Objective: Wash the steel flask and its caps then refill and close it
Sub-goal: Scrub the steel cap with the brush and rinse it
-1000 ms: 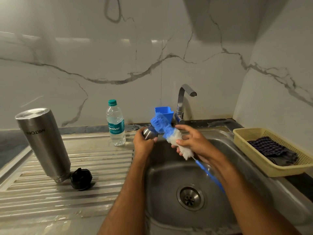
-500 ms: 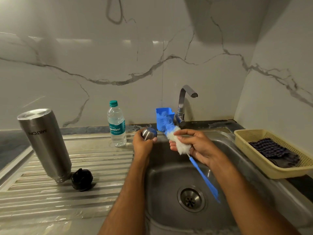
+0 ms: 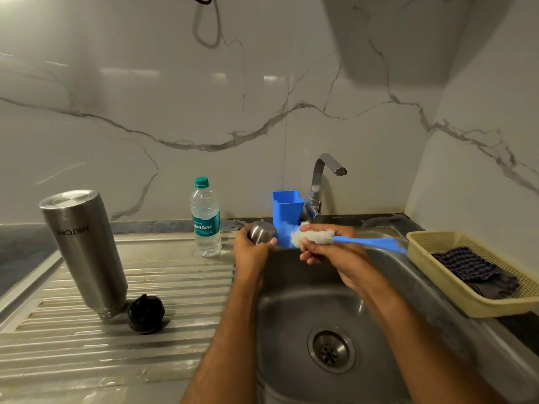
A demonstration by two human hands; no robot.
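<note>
The steel flask stands upside down on the ribbed drainboard at the left, with its black inner cap lying beside its base. Over the sink's left rim, my left hand grips the small steel outer cap. My right hand holds a bottle brush by its white and blue bristle head. The blue bristles touch the cap. The brush's blue handle points right toward the basket.
A plastic water bottle stands at the back of the drainboard. A blue holder and the tap sit behind the sink basin. A yellow basket with a dark cloth sits on the right.
The brush has swung round: its handle, which pointed down into the sink, now points right and lies level. Its bristles have moved back against the cap. My left hand keeps the cap.
</note>
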